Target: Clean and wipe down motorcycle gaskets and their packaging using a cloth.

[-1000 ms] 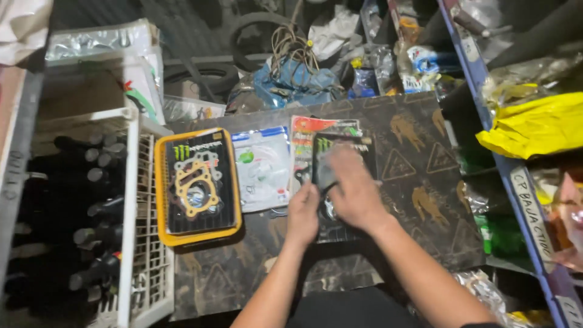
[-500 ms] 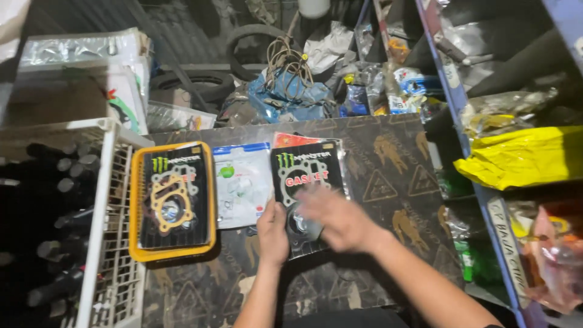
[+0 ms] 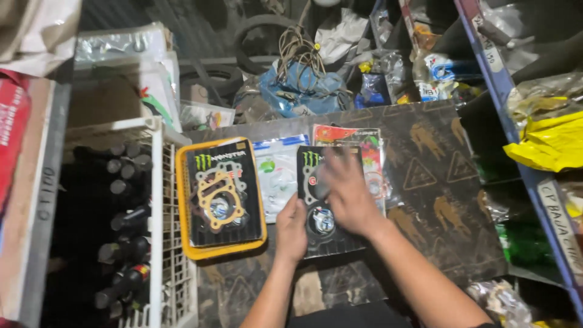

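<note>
1. Since the earlier frame I see my view has swung left a little: the dark gasket packet [image 3: 325, 200] and both hands now sit nearer the middle of the picture, and the right hand [image 3: 349, 194] has slid up over the packet's top half.
2. My left hand [image 3: 293, 228] grips the packet's lower left edge, thumb on top.
3. The right hand lies flat on the packet's face, fingers spread; I cannot tell if it pinches anything.
4. The hands are close together, both on the same packet, which rests on the dark patterned board [image 3: 437, 182].
5. Under the packet's right side a red-topped packet [image 3: 358, 136] peeks out.
6. Just left lies a clear white packet [image 3: 276, 173], then a yellow-rimmed tray [image 3: 221, 197] bearing another dark gasket packet.
7. Far left, a white crate [image 3: 159, 231] holds dark bottles.
</note>
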